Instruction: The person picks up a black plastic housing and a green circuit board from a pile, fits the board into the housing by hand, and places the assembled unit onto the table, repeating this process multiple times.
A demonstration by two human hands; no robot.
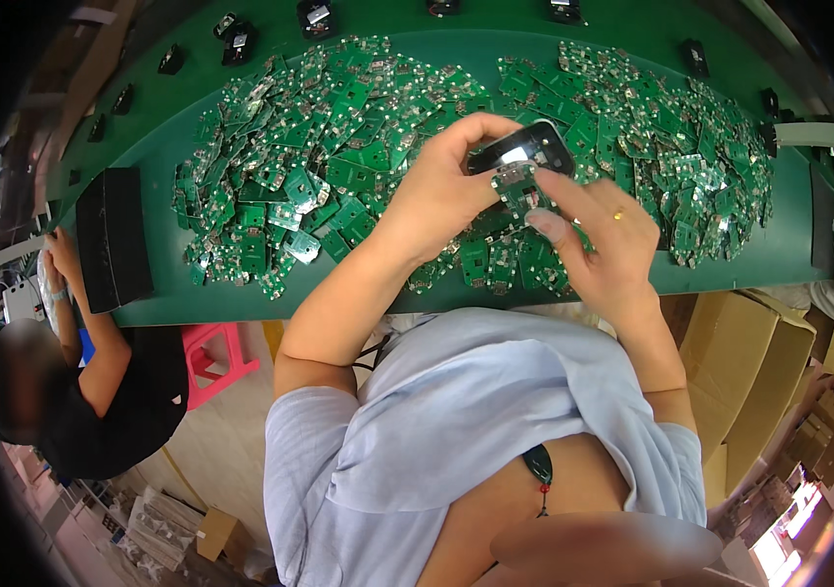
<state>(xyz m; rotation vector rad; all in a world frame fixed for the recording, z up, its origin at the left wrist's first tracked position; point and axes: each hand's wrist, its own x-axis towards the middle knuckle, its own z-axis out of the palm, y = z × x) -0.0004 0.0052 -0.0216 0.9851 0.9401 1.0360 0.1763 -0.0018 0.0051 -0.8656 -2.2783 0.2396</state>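
Observation:
Over the heap of green circuit boards point(338, 108), my left hand point(451, 181) grips a black plastic housing point(544, 145) with a glossy, rounded face. Between the thumb and fingers of my right hand point(603, 230) is a small green circuit board point(517, 188), its edge close against the near side of the housing. Whether the board touches the housing or my left thumb, I cannot tell. The right fingers are bent in a pinch, and one wears a ring. Loose boards lie just beneath both hands on the green table point(172, 303).
Several black housings point(317, 18) stand spaced along the far green strip. A black block-like divider point(115, 245) stands at the left table end. A co-worker point(74, 391) sits there beside a pink stool point(216, 362). An open cardboard box point(740, 372) is at my right.

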